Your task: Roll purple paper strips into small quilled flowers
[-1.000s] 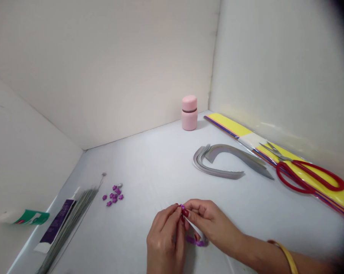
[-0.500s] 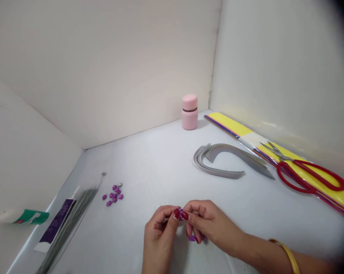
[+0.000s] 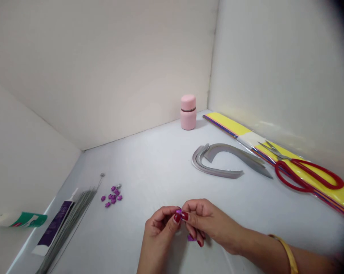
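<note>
Though mostly hidden, small purple piece (image 3: 179, 211) sits pinched between left hand (image 3: 159, 232) and right hand (image 3: 212, 224); shape unclear.

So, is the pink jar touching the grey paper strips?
Apart: the head view shows bare white tabletop between the pink jar and the grey paper strips.
</note>
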`<state>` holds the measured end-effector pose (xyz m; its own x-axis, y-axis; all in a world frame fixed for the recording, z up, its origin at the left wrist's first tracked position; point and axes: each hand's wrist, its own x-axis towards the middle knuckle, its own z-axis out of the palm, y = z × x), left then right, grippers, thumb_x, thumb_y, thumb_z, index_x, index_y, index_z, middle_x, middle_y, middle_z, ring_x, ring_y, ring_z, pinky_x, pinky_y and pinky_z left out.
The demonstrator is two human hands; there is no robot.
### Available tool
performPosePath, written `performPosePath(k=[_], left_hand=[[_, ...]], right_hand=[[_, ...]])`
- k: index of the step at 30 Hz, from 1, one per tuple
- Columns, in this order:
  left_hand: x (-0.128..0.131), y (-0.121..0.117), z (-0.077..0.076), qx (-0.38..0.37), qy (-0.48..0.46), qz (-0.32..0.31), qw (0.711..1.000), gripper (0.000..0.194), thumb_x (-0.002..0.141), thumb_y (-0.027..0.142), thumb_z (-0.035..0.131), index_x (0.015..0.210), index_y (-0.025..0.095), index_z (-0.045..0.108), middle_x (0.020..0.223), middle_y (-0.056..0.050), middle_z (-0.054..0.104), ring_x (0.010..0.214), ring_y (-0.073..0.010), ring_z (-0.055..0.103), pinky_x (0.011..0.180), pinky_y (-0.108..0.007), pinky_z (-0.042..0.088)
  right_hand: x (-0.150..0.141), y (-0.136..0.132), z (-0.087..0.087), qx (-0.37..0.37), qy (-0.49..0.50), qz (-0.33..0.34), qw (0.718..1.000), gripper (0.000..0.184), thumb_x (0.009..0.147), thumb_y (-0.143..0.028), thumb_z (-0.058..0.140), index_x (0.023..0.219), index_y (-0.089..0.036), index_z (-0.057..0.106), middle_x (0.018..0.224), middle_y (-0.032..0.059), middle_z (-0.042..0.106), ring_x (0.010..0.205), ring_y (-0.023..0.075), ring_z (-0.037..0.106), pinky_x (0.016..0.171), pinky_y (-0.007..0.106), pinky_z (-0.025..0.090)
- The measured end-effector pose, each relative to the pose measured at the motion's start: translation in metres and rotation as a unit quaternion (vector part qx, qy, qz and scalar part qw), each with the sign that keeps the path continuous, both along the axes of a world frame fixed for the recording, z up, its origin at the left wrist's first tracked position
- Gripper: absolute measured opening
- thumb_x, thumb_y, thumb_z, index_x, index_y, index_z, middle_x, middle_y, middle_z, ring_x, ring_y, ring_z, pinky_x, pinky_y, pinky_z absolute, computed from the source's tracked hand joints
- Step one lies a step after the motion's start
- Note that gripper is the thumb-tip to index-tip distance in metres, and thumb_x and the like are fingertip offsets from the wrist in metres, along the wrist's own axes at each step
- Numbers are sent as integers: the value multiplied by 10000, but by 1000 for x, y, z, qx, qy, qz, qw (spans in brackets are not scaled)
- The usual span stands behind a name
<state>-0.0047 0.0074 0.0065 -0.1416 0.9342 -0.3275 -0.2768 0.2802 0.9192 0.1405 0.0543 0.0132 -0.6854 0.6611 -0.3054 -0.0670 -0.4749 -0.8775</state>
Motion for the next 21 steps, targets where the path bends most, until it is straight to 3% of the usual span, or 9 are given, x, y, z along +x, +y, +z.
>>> performPosePath(k=[5, 10, 21], left_hand=[[-2, 1, 6, -11, 1, -6, 1000, 199, 658, 343, 714, 717, 154, 697, 604, -8, 644, 594, -121, 562, 596, -213, 426], [1, 0, 12, -3, 104, 18, 994, 207, 648, 340, 714, 597, 141, 688, 527, 2, 611, 546, -108, 511, 560, -191, 412], [6, -4, 6, 6, 139, 43, 989, 199, 699, 350, 658, 672, 153, 655, 632, -17, 664, 615, -135, 555, 596, -204, 419]], right_hand=[[1, 0, -3, -6, 6, 8, 1000, 312, 768, -448, 579, 708, -146, 530, 468, -57, 522, 333, 27, 408, 348, 133, 250], [0, -2, -6, 29, -40, -5, 999, 289, 782, -423, 566, 700, -148, 529, 480, -56, 525, 334, 28, 404, 340, 138, 232], [-3, -2, -2, 43, -103, -45, 993, 283, 746, -409, 599, 678, -145, 524, 492, -47, 541, 329, 33, 407, 338, 145, 267]])
